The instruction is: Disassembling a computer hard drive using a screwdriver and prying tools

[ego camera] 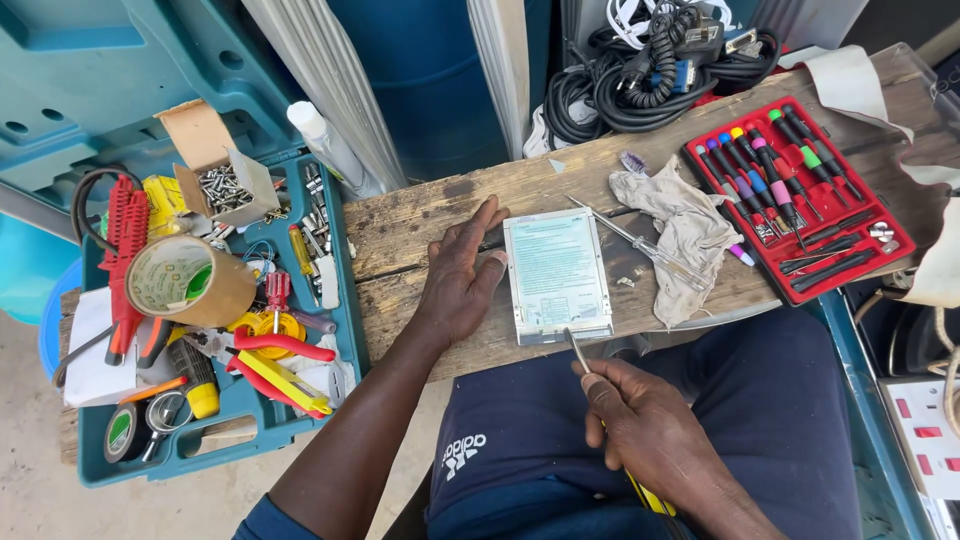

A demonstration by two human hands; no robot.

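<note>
Nearest us, our right hand [650, 425] has its fingers clamped on a yellow-handled screwdriver [582, 356], tip touching the near edge of the silver hard drive [557, 275]. That drive lies flat on the wooden bench [400, 235]. Our left hand [460, 280] rests flat beside its left edge, fingers spread apart. A red screwdriver set [800, 200] sits far right.

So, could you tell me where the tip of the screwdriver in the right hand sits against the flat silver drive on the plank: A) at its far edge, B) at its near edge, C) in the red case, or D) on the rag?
B: the screwdriver, held in the right hand, has its tip at the near edge of the silver drive, while the left hand steadies the drive's left side on the wooden plank.
</note>
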